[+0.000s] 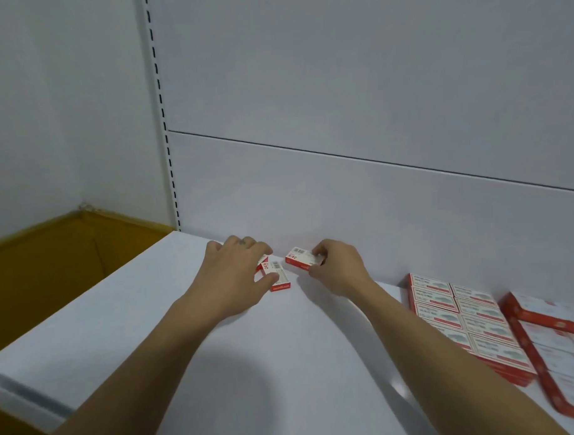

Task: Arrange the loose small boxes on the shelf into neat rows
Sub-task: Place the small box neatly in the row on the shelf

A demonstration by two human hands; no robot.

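Near the back of the white shelf (pixel 283 341), my right hand (pixel 338 267) pinches one small red-and-white box (pixel 301 258) by its right end, lifted a little off the surface. My left hand (pixel 232 271) lies over two more small boxes; its thumb and fingers close on the nearer loose box (pixel 279 277), and the other box (pixel 263 262) is mostly hidden under the fingers. To the right, several matching boxes lie flat in two neat rows (pixel 468 321).
Larger red-edged packs (pixel 556 341) lie at the far right, by the arranged rows. The white back panel (pixel 343 189) rises just behind the hands. A slotted upright (pixel 163 124) and a yellow-brown floor (pixel 46 268) lie to the left of the shelf.
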